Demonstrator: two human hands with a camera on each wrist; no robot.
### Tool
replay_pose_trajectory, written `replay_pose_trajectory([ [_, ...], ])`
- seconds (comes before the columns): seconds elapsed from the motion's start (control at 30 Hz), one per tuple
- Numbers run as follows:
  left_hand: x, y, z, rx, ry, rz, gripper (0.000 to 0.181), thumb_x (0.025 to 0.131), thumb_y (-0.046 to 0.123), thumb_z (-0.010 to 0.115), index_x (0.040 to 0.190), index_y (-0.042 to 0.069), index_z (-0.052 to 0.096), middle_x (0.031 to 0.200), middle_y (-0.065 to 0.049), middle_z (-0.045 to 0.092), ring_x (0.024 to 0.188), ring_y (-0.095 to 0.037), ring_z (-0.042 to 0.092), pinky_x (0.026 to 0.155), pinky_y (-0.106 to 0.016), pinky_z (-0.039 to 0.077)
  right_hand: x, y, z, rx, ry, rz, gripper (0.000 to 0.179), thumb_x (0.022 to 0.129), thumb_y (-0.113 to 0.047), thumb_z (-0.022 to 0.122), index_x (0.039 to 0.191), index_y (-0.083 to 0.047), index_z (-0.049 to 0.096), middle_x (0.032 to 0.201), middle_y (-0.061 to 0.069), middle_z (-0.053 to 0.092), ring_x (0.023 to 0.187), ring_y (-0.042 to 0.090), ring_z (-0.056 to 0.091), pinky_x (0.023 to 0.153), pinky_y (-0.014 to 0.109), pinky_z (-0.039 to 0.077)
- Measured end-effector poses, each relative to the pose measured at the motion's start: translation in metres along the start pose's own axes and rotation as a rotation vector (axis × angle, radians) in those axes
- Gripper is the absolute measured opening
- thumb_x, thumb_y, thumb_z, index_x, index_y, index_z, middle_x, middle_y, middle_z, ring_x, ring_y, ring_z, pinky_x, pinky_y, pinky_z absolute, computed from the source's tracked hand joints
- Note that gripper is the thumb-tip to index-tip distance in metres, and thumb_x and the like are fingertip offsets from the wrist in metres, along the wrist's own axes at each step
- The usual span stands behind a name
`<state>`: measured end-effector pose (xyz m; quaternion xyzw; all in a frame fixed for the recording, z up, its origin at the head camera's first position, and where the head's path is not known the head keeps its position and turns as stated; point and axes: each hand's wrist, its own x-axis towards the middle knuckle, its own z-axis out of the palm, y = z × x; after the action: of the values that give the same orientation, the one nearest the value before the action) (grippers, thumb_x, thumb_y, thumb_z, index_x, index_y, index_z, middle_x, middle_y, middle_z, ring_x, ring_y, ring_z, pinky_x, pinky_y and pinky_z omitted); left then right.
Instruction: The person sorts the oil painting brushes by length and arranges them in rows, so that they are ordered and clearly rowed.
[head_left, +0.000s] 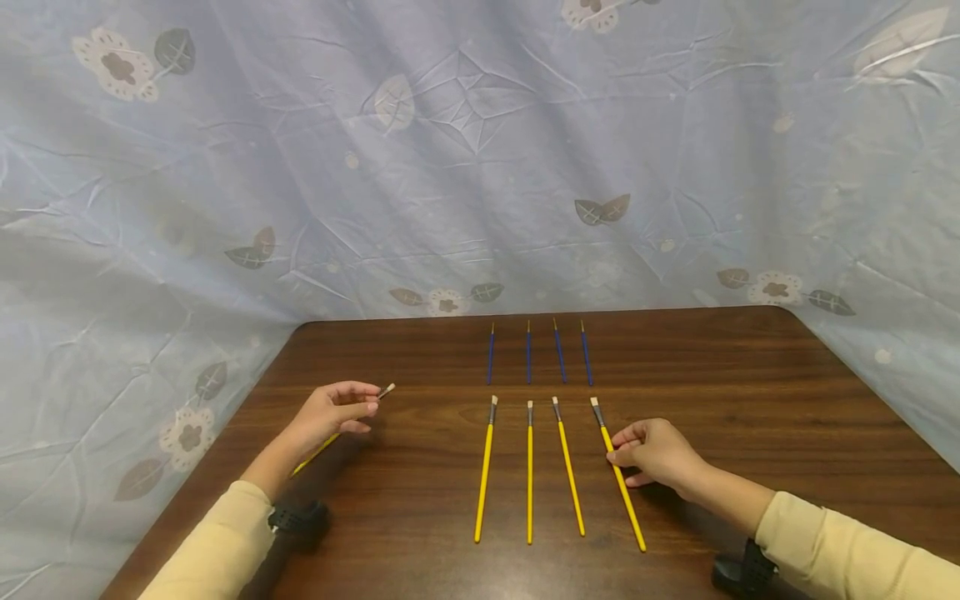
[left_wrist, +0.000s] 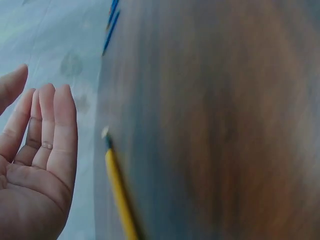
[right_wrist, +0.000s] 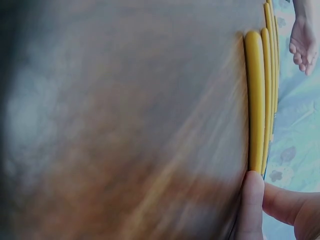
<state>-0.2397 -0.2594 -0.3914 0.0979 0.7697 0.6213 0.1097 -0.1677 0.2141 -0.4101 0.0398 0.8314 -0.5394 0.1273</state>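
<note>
On the left of the table, my left hand (head_left: pixel 330 415) hovers over a yellow-handled paintbrush (head_left: pixel 317 453), partly covering it in the head view. The left wrist view shows this hand's fingers extended with nothing in them, while the yellow paintbrush (left_wrist: pixel 118 187) lies apart on the wood. My right hand (head_left: pixel 660 454) pinches the handle of the rightmost yellow paintbrush (head_left: pixel 630 510) between thumb and fingers. That paintbrush (right_wrist: pixel 255 100) lies slightly slanted, pale bristles pointing away. To its left lie other yellow paintbrushes (head_left: pixel 530 479), spaced side by side.
Farther back, several thin blue paintbrushes (head_left: pixel 528 354) form another row, tips toward the far edge. The dark wooden table (head_left: pixel 765 375) meets a hanging pale, leaf-patterned cloth (head_left: pixel 480 183) at its back and sides.
</note>
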Motion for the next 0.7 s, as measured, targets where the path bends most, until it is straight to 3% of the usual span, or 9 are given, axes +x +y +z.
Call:
replay_pose_trajectory([
  [0.13, -0.002, -0.001, -0.022, 0.020, 0.036, -0.007, 0.048, 0.091, 0.008, 0.070, 0.127, -0.015, 0.050, 0.119, -0.020, 0.058, 0.101, -0.027, 0.062, 0.083, -0.045, 0.056, 0.001, 0.000, -0.001, -0.001, -0.007, 0.002, 0.028, 0.085, -0.002, 0.072, 0.107, 0.010, 0.060, 0.090, 0.012, 0.064, 0.077, 0.019, 0.063, 0.062, 0.034, 0.059],
  [0.33, -0.005, -0.011, -0.046, 0.077, 0.025, -0.033, 0.052, 0.091, 0.009, 0.069, 0.130, -0.017, 0.046, 0.129, -0.031, 0.052, 0.107, -0.026, 0.063, 0.082, -0.041, 0.057, 0.002, 0.001, -0.001, -0.002, -0.011, 0.008, 0.027, 0.085, -0.002, 0.072, 0.107, 0.010, 0.060, 0.089, 0.011, 0.064, 0.076, 0.019, 0.063, 0.062, 0.034, 0.059],
  [0.5, -0.007, -0.020, -0.054, 0.136, 0.040, -0.053, 0.051, 0.090, 0.008, 0.069, 0.128, -0.018, 0.047, 0.124, -0.031, 0.056, 0.097, -0.011, 0.063, 0.080, -0.035, 0.057, 0.002, 0.001, -0.001, 0.000, -0.016, 0.007, 0.027, 0.085, -0.002, 0.073, 0.106, 0.010, 0.060, 0.088, 0.012, 0.064, 0.075, 0.019, 0.063, 0.062, 0.033, 0.059],
  [0.7, -0.008, -0.027, -0.057, 0.220, 0.026, -0.069, 0.049, 0.090, 0.010, 0.070, 0.126, -0.016, 0.051, 0.118, -0.026, 0.061, 0.096, -0.015, 0.063, 0.080, -0.034, 0.057, 0.001, -0.001, -0.001, 0.004, -0.011, 0.011, 0.026, 0.085, -0.001, 0.073, 0.106, 0.009, 0.060, 0.088, 0.011, 0.065, 0.075, 0.019, 0.063, 0.062, 0.033, 0.059],
])
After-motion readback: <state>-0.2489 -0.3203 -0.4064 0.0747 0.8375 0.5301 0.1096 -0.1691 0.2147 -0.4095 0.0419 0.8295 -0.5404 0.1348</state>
